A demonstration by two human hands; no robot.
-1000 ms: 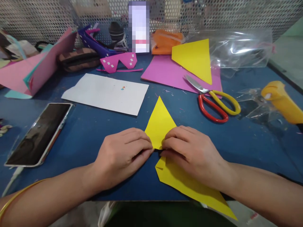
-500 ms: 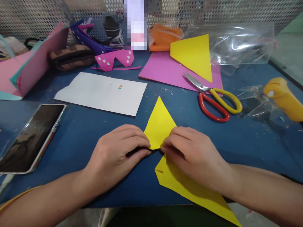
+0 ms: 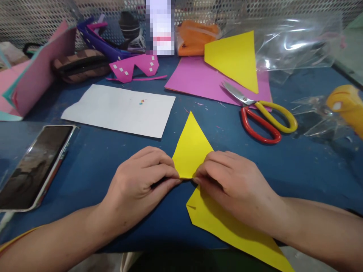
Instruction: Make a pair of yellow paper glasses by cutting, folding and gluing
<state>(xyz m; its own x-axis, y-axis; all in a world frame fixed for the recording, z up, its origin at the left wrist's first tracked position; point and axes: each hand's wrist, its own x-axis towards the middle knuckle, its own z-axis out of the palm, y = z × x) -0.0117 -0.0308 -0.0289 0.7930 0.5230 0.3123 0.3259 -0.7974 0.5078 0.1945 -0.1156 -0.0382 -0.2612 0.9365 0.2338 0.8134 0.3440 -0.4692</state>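
My left hand (image 3: 137, 183) and right hand (image 3: 236, 181) pinch a yellow paper triangle (image 3: 191, 147) between them; uneven pressure could crease it crookedly.

Soft, dullish light; glare on clear plastic (image 3: 297, 47); shadow beneath right hand (image 3: 241, 181); upright screen (image 3: 160, 28) pixelated.

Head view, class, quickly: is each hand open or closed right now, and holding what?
Left hand: closed, pinching the yellow paper triangle at its lower left corner.
Right hand: closed, pinching the same triangle at its lower right.
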